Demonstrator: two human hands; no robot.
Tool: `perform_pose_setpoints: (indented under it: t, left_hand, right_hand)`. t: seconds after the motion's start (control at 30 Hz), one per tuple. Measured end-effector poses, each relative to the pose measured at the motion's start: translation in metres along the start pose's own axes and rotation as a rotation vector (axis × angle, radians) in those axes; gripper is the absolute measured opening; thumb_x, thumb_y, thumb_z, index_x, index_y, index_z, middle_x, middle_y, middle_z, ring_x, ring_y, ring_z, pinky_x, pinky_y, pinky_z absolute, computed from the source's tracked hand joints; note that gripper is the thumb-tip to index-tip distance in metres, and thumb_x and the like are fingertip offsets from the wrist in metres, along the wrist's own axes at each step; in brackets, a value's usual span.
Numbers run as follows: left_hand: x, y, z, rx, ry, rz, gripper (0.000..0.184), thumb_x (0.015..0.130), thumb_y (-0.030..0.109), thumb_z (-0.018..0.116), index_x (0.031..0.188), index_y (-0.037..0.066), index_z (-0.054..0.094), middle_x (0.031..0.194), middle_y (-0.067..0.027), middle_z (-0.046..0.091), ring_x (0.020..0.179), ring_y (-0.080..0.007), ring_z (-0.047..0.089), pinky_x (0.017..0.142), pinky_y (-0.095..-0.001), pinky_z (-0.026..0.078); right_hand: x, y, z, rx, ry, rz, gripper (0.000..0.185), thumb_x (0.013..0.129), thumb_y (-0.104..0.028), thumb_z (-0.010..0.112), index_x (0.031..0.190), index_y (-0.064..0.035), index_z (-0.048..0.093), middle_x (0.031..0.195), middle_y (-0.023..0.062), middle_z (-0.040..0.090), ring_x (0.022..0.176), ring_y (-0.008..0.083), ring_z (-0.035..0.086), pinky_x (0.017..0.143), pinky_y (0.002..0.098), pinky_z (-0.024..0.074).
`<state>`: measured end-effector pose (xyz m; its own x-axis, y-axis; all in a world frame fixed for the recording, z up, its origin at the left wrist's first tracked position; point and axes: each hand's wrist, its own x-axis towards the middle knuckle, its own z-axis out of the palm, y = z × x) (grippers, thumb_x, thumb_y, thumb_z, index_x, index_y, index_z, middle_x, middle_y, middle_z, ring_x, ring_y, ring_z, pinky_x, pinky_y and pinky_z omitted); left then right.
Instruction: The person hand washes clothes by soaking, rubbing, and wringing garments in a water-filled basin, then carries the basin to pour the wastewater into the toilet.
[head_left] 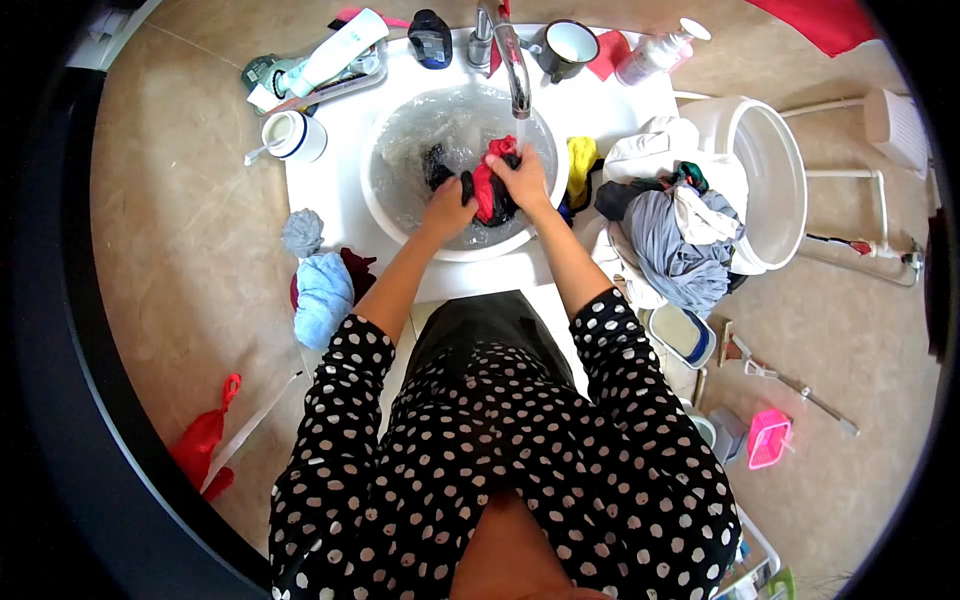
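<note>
"Red-and-black cloth (484,195): where is it being held?"

"It is being held inside the white basin (490,252), right of the centre, near the stream of water (521,130) that is falling from the tap (517,80) at the far side. Whether one piece or two are making up this bundle cannot be told."

"State the condition of the fingers."

"The left hand (452,208) is gripping a dark part of the bundle, its fingers curled. The right hand (520,180) is gripping the red part, with its other fingers largely being hidden behind the cloth."

"Which portion of the work is complete?"

"Judging by the running water and the occupied hands, the wet handling of this bundle is progressing and is not yet finished. A dark cloth (435,168) is lying in the water, left of the bundle; whether it is joining the bundle is not showing."

"Which portion is remaining?"

"Several fabrics are lying outside the basin. A yellow cloth (581,165) is lying just beside the right rim. A grey garment (680,250) is lying in a heap at the right, near the white tub (775,190). A light blue cloth (324,298) is lying at the near left. Whether these are waiting or are already treated cannot be told; their wetness is not showing."
</note>
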<state>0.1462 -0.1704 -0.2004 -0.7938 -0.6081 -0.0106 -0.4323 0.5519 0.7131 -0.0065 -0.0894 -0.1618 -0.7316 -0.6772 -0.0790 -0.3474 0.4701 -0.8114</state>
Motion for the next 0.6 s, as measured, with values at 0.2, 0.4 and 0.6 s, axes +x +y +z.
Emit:
perform_pose_setpoints:
  t: [0.2,0.4,0.6]
  left_hand:
    - [0.001,-0.024,0.011,0.183,-0.343,-0.242,0.05,0.086,0.039,0.056,0.117,-0.001,0.054,0.118,-0.0253,0.057,0.111,-0.0399,0.054,0.094,-0.0464,0.042]
    - [-0.007,-0.013,-0.003,-0.224,-0.096,-0.497,0.052,0.089,0.043,0.056,0.119,0.001,0.056,0.116,-0.0184,0.061,0.11,-0.033,0.057,0.094,-0.0423,0.043]
    - [-0.012,0.08,-0.055,-1.189,0.159,-1.122,0.044,0.091,0.04,0.058,0.115,0.002,0.059,0.104,-0.0089,0.066,0.094,-0.0264,0.062,0.086,-0.0393,0.05]
  right_hand:
    - [0.007,0.03,0.035,-0.467,-0.332,0.138,0.055,0.082,-0.041,0.066,0.124,-0.0076,0.055,0.116,0.0215,0.06,0.107,0.038,0.058,0.091,0.0451,0.0455]
    - [0.005,-0.004,0.015,-0.148,-0.203,0.034,0.039,0.08,-0.042,0.066,0.096,-0.0073,0.07,0.095,0.0208,0.067,0.09,0.0355,0.064,0.082,0.0405,0.0496]
    - [-0.028,-0.087,-0.003,0.363,0.039,0.009,0.028,0.076,-0.027,0.075,0.083,-0.0021,0.065,0.074,0.0149,0.066,0.069,0.0253,0.063,0.067,0.035,0.0495]
